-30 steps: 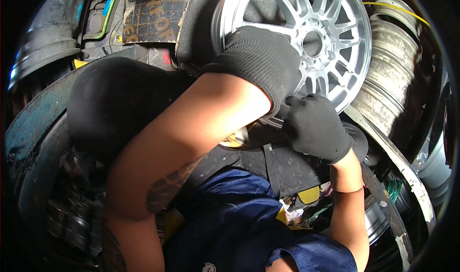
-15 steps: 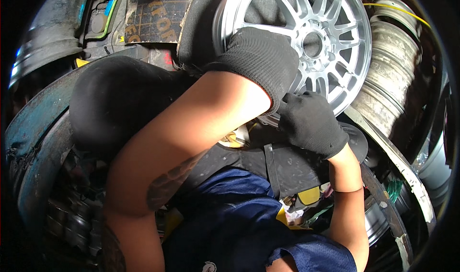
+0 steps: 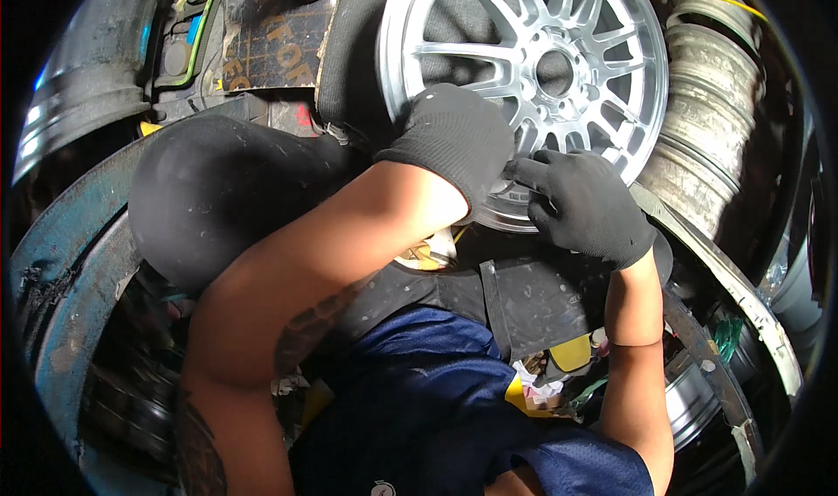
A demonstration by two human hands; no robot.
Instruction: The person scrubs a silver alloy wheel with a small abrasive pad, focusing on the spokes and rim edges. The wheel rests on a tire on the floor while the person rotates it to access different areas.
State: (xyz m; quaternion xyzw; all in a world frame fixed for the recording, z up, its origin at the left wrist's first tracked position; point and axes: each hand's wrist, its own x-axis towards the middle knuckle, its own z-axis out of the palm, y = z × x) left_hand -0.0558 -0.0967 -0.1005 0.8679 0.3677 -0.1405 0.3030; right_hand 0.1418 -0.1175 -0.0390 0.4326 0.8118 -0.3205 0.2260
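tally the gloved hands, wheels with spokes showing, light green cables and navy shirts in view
Gloved hands: 2 (left hand, right hand)
Wheel with spokes showing: 1
Light green cable: 1
Navy shirt: 1
Total: 5

Right of the wheel (image 3: 576, 100) lie rims (image 3: 709, 107); left, a board (image 3: 278, 49); at its near side, left hand (image 3: 461, 138) and right hand (image 3: 587, 203).

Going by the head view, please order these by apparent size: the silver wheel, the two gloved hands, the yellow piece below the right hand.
Largest to smallest:
1. Silver wheel
2. Left hand and right hand: too alike to rank
3. Yellow piece
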